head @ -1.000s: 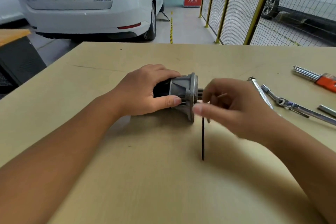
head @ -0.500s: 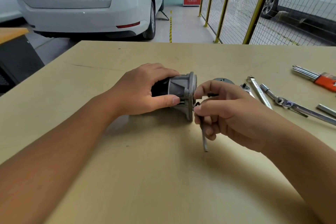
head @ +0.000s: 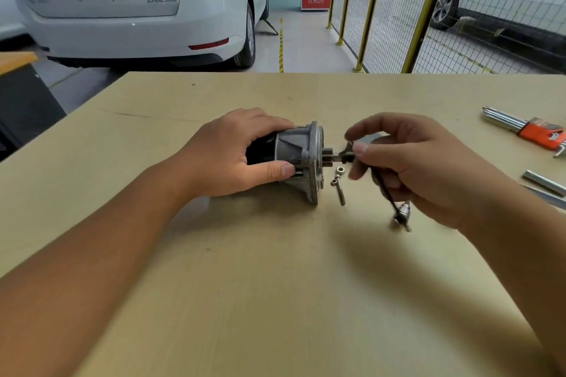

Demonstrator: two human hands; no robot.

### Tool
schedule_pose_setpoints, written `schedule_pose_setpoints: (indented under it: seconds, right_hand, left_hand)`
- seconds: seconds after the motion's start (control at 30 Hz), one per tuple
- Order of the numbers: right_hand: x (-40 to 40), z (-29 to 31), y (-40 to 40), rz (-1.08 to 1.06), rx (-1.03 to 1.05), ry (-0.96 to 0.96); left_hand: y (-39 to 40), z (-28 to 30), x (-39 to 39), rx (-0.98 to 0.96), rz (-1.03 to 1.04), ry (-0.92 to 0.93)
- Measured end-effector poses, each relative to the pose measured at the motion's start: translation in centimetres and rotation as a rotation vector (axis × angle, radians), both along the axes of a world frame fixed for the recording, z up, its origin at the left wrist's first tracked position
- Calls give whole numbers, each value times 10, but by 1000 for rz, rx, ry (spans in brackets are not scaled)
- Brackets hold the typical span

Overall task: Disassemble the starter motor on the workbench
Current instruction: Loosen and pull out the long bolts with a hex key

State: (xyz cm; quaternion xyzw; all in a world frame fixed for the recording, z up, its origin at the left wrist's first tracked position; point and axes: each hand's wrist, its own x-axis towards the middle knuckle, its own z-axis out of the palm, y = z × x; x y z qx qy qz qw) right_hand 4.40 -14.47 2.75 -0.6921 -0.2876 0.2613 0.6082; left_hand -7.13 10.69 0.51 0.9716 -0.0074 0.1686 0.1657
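Observation:
The starter motor (head: 298,151) lies on its side on the workbench (head: 275,285), black body to the left, grey flanged end facing right. My left hand (head: 232,156) grips its body, thumb along the front. My right hand (head: 407,162) pinches a thin black hex key (head: 382,184) at the short shaft on the motor's right face; the key's long arm slants down to the right. A loose silver bolt (head: 340,190) lies just in front of the flange. Another small silver part (head: 403,213) lies under my right wrist.
An orange-handled hex key set (head: 526,128) lies at the right edge of the bench, with metal tools (head: 543,182) below it. A white car (head: 131,3) and a yellow wire fence (head: 398,9) stand beyond the bench.
My right hand has lifted and moved right from the flange, taking the hex key with it. A loose bolt is now visible in front of the flange. My left hand stays put.

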Motion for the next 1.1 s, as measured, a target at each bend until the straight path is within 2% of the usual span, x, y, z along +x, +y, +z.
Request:
schedule_pose_setpoints:
  seconds: [0.17,0.27,0.37,0.57,0.73,0.83,0.9,1.0,1.1]
  right_hand:
    - [-6,-2,5,-92,257,121]
    - [-2,-3,4,-122,292,177]
    - [3,-4,0,-81,269,141]
    - [11,-9,-6,31,-9,-284]
    - [12,-9,-7,147,-461,-788]
    - [13,-1,-10,130,-447,-978]
    - [17,4,-15,129,-359,-948]
    - [26,8,-24,181,-212,-788]
    - [33,7,-27,116,-84,-709]
  left_hand:
    - [0,0,1,-3,-7,0]
    - [0,0,2,-3,-15,-2]
    - [1,-1,1,-8,-22,-13]
    - [2,-2,1,-2,-38,-14]
    - [4,-1,1,-13,-51,-17]
    - [5,-2,0,-20,-55,-28]
    - [6,-2,1,-29,-58,-39]
    - [7,-4,1,-42,-57,-55]
    - [6,-5,1,-46,-55,-67]
